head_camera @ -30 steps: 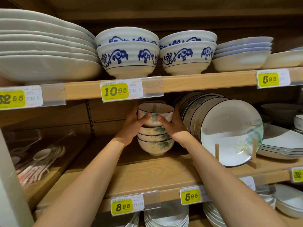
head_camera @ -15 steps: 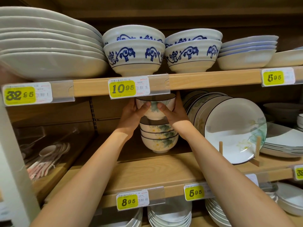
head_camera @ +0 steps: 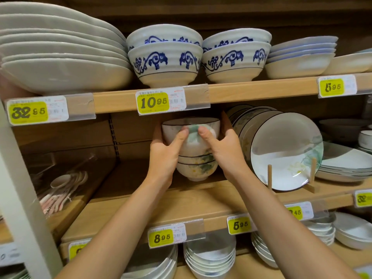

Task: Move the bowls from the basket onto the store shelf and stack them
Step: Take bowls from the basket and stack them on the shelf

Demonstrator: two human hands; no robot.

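Observation:
A small white bowl (head_camera: 191, 125) with a dark rim and green floral print is held between both my hands on the middle shelf (head_camera: 181, 200). My left hand (head_camera: 165, 154) grips its left side, my right hand (head_camera: 223, 150) its right, thumbs on the front. The bowl sits in or just above a stack of matching bowls (head_camera: 197, 170), which stands on the shelf board. The basket is out of view.
Dark-rimmed plates (head_camera: 285, 150) stand upright in a wooden rack just right of the stack. The upper shelf edge (head_camera: 241, 93) hangs closely above the held bowl, carrying blue-patterned bowls (head_camera: 165, 61). Bagged spoons (head_camera: 62, 190) lie at the left. More bowls sit on the shelf below.
The top bowl was lifted a little off the stack half a second ago and has come back down towards it. The camera has moved closer to the shelf.

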